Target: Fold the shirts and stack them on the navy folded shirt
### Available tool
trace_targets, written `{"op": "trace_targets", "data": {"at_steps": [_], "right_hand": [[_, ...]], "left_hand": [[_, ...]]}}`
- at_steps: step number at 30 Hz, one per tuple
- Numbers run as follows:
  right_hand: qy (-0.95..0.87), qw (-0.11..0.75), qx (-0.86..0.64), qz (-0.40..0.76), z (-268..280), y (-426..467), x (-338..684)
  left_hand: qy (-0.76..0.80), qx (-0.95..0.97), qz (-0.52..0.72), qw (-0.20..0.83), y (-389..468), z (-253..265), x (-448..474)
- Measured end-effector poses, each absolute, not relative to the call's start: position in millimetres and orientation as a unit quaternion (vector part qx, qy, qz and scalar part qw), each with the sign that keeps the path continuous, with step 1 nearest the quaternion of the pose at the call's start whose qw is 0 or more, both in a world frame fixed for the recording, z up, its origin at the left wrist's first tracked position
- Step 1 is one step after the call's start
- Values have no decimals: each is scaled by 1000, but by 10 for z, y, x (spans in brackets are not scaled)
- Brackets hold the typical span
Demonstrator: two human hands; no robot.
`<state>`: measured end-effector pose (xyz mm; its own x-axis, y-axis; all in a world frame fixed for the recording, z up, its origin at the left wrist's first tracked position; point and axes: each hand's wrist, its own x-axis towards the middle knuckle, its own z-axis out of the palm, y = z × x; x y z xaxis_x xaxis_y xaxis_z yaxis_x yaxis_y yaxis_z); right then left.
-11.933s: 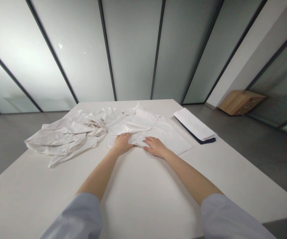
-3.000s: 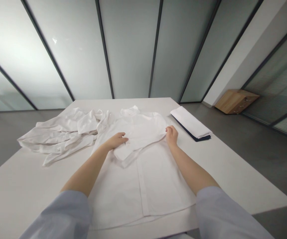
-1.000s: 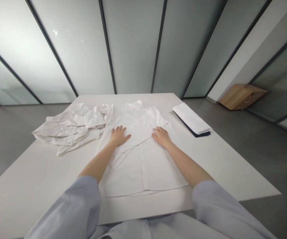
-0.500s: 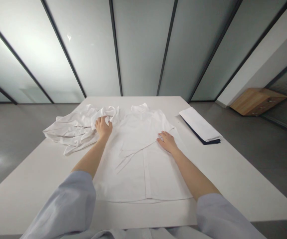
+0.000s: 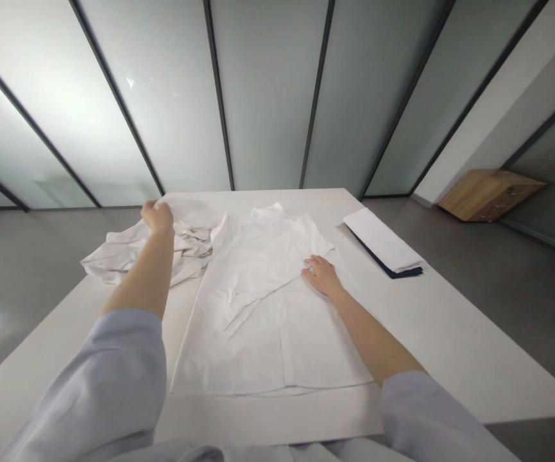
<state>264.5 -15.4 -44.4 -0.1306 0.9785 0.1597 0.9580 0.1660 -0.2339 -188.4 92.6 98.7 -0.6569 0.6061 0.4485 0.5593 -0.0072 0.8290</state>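
Note:
A white collared shirt (image 5: 258,256) lies spread on the table, collar at the far end, with one sleeve folded diagonally across its front. My right hand (image 5: 323,276) rests on the shirt with fingers outstretched, near the upper end of that fold. To the left lies a crumpled heap of white cloth (image 5: 193,247). My left hand (image 5: 158,217) is closed on white fabric at the far side of this heap. The gripped fabric stretches rightward toward the shirt's shoulder; whether it belongs to the heap or the shirt I cannot tell. My left forearm hides part of the heap.
A folded white cloth (image 5: 383,240) lies on a dark navy piece (image 5: 405,273) near the right edge of the white table (image 5: 450,359). Beyond the table stand frosted glass panels (image 5: 267,96) and, at far right, a wooden cabinet (image 5: 484,192).
My left hand has moved left and away from me, drawing white fabric along. The shirt's left side now spreads wider and the heap has shifted shape. My right hand stays put.

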Motion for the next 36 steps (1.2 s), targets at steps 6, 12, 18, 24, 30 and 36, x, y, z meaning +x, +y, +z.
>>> {"op": "trace_targets", "data": {"at_steps": [6,12,18,24,30,36], "right_hand": [[-747,154,-646,45,-421,-176,2639],[-745,170,-643,60,-370,-166,2648],[-661,345,-634,205,-397,-48,2774],[-615,346,-665,247,-336,63,2715],[-585,424,-619,309,-114,69,2740],[-411,549,-594,420,-38,-80,3298]], "left_hand": [[440,648,572,245,752,1279,-1097],[541,687,443,196,375,452,-535],[617,722,297,102,123,-284,-436],[628,720,278,98,143,-345,-489],[665,684,297,48,149,-333,-534],[683,653,326,-4,125,-298,-546]]}}
